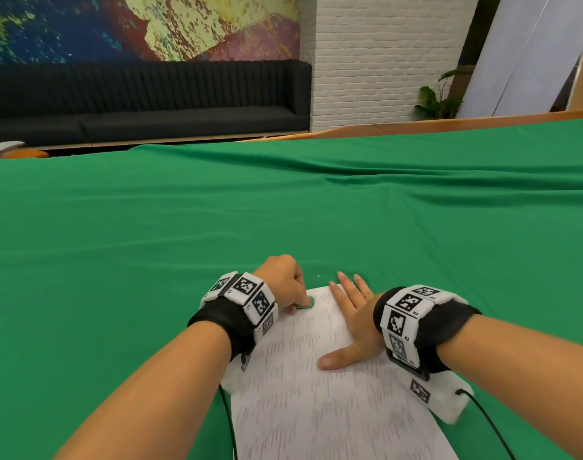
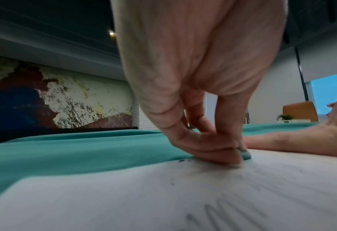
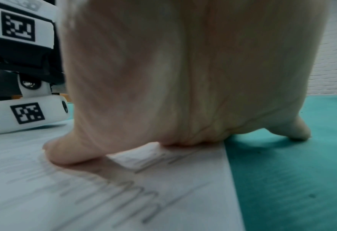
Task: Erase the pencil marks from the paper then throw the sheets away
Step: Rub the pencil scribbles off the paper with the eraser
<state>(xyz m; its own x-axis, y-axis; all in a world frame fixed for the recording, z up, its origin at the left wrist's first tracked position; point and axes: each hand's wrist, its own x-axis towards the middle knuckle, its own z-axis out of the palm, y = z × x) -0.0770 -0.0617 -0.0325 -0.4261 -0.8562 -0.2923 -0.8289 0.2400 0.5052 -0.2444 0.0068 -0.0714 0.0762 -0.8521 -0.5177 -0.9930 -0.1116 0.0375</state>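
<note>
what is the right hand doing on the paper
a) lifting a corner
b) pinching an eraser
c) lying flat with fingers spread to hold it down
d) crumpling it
c: the right hand lies flat, fingers straight, on the paper, while the left hand pinches the eraser.

White paper [image 1: 316, 410] with grey pencil scribbles, green eraser [image 1: 305, 304], green tablecloth [image 1: 283, 210].
</note>
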